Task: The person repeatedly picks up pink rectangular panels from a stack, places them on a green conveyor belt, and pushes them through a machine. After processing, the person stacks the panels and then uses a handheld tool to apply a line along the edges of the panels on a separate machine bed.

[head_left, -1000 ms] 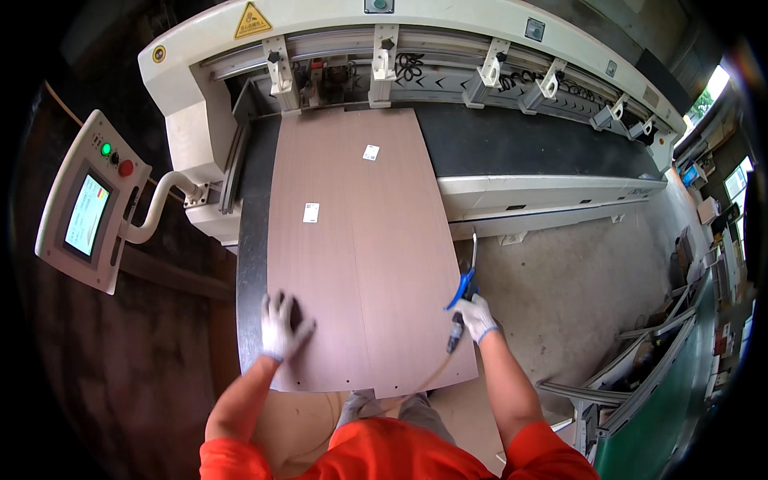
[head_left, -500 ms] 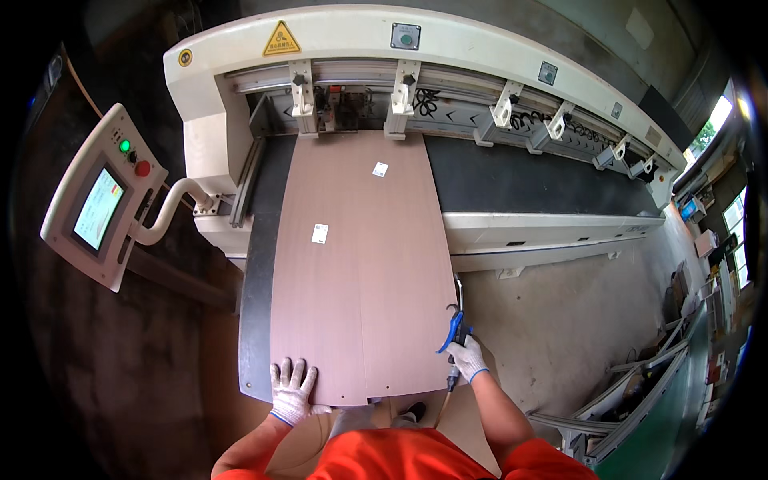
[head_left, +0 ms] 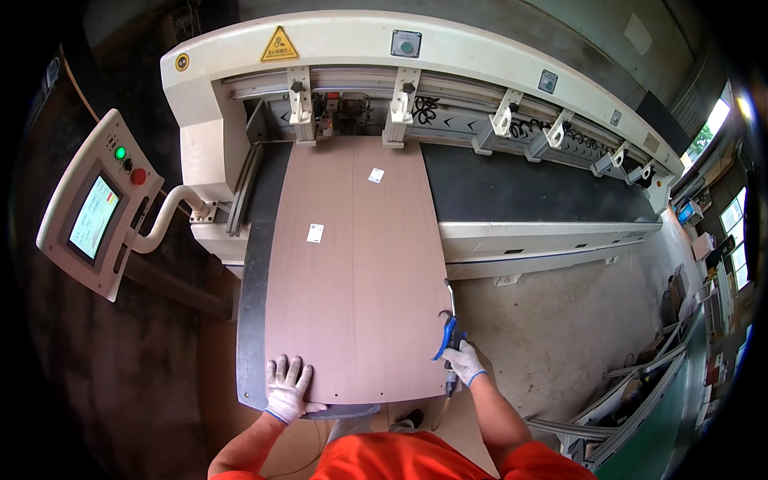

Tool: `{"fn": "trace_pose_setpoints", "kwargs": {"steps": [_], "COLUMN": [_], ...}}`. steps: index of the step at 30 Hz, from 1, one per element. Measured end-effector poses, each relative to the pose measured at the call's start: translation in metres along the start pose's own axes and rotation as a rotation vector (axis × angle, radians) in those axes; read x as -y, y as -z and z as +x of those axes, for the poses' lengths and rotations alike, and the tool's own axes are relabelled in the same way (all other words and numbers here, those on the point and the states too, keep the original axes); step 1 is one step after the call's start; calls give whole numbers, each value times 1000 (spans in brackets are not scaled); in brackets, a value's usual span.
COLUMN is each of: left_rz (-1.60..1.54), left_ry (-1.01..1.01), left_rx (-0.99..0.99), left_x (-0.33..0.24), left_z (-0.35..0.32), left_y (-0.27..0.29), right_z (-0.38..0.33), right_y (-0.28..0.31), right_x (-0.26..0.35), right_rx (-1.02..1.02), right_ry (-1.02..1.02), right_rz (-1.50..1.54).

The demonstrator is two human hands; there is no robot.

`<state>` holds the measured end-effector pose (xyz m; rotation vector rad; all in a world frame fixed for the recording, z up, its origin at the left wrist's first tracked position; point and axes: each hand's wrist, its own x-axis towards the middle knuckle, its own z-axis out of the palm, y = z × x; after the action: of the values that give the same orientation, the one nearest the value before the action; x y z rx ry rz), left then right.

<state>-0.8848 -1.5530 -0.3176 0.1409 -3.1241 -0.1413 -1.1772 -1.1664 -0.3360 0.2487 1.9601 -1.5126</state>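
Note:
Two brownish-pink wood-grain panels (head_left: 352, 288) lie side by side on the dark machine table (head_left: 254, 344), a thin seam between them. Their far ends reach under the white clamps (head_left: 398, 112). My left hand (head_left: 286, 390), in a white glove, rests open on the near left corner, fingers spread and thumb along the front edge. My gloved right hand (head_left: 465, 364) is closed around a blue and black air blow gun (head_left: 450, 339) beside the near right edge. Its thin metal nozzle points away from me. Each panel bears a white label (head_left: 315, 233).
A control panel (head_left: 98, 204) with a lit screen stands on a bent arm at left. The white machine beam (head_left: 336, 40) spans the back, with more clamps (head_left: 552, 138) to the right. Metal profiles (head_left: 576, 430) lie at lower right. A hose hangs below the blow gun.
The panels have shifted slightly away from me, and the dark table's front edge now shows below them. Both hands stay in nearly the same places, the right still holding the air blow gun.

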Motion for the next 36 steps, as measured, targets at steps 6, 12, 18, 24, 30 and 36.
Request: {"fn": "trace_pose_setpoints", "kwargs": {"steps": [6, 12, 18, 24, 30, 36], "left_rz": [-71, -64, -88, -58, -63, -67], "left_ry": [-33, -53, -174, -282, -243, -222], "left_rx": [-44, -90, -53, 7, -21, 6], "left_x": [-3, -7, -78, -92, -90, -88], "left_z": [1, 5, 40, 58, 50, 48], "left_y": [-7, -8, -16, 0, -4, -1], "right_z": [2, 9, 6, 51, 10, 3], "right_y": [5, 7, 0, 33, 7, -65], "right_x": [-1, -4, 3, -27, 212, 356], "right_rx": [9, 27, 6, -257, 435, 604], "right_ry": [6, 7, -11, 378, 97, 218], "right_rz": [-53, -135, -146, -37, 243, 182]}}
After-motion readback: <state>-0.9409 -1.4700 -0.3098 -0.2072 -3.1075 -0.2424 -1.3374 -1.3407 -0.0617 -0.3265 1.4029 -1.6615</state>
